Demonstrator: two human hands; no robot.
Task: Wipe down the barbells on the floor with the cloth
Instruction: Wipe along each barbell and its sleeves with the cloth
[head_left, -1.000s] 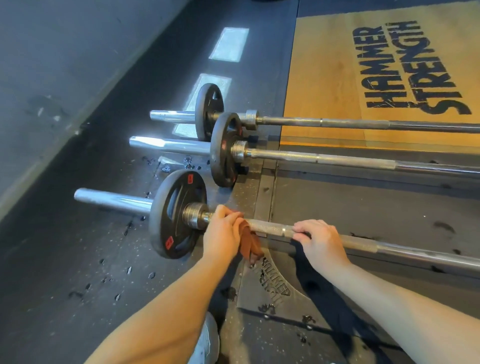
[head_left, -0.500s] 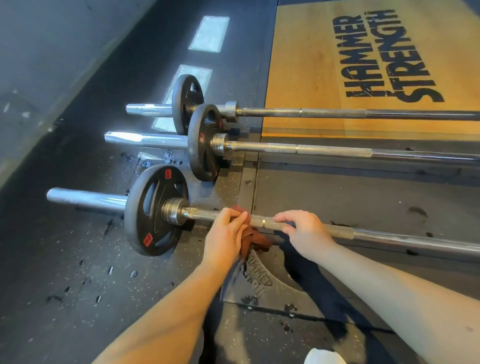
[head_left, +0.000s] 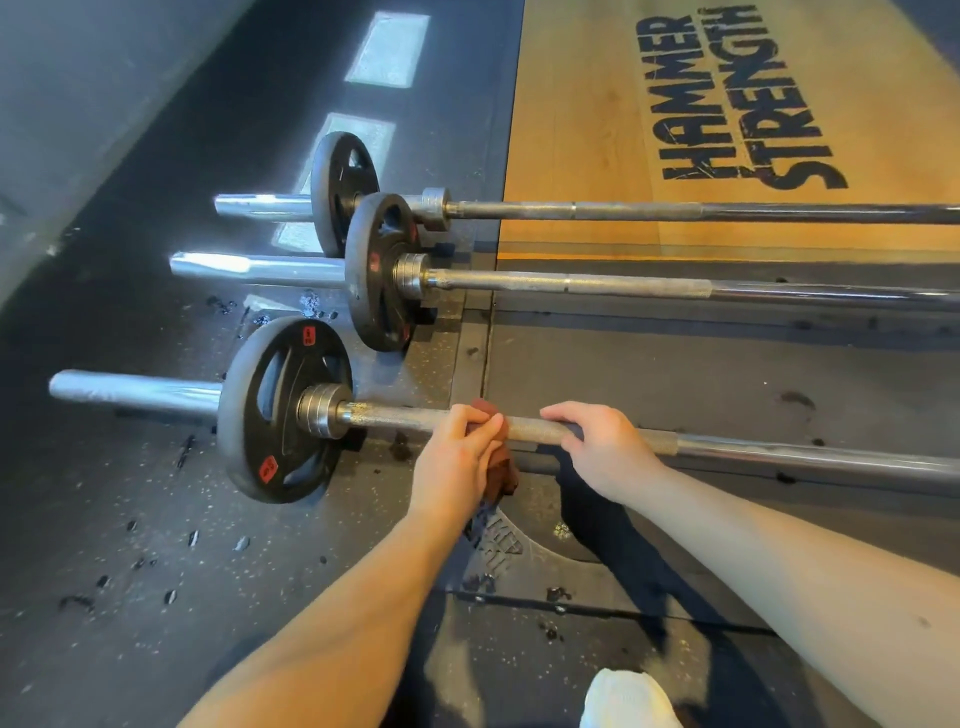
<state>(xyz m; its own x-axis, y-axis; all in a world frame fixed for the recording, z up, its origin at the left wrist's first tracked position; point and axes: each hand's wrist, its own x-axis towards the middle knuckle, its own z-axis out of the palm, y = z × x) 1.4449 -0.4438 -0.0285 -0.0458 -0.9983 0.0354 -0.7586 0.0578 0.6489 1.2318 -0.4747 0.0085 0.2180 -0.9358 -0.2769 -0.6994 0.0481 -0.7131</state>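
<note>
Three barbells lie side by side on the gym floor, each with a black plate near its left end. The nearest barbell (head_left: 753, 454) runs across the lower middle. My left hand (head_left: 457, 462) grips a brown cloth (head_left: 501, 470) wrapped round this bar's knurled shaft, a short way right of the plate (head_left: 275, 410). The cloth's loose end hangs below the bar. My right hand (head_left: 602, 447) grips the same bar just right of the cloth. The middle barbell (head_left: 623, 286) and the far barbell (head_left: 675, 212) lie beyond, untouched.
A wooden lifting platform (head_left: 571, 130) with black lettering fills the upper right. Dark rubber flooring with scattered black crumbs (head_left: 156, 571) lies at the left. A raised metal logo plate (head_left: 519, 561) sits under my arms. My white shoe (head_left: 628, 701) shows at the bottom edge.
My left hand with the cloth has slid rightward along the nearest bar, away from the plate's collar. My right hand has kept its grip on the bar just right of the cloth.
</note>
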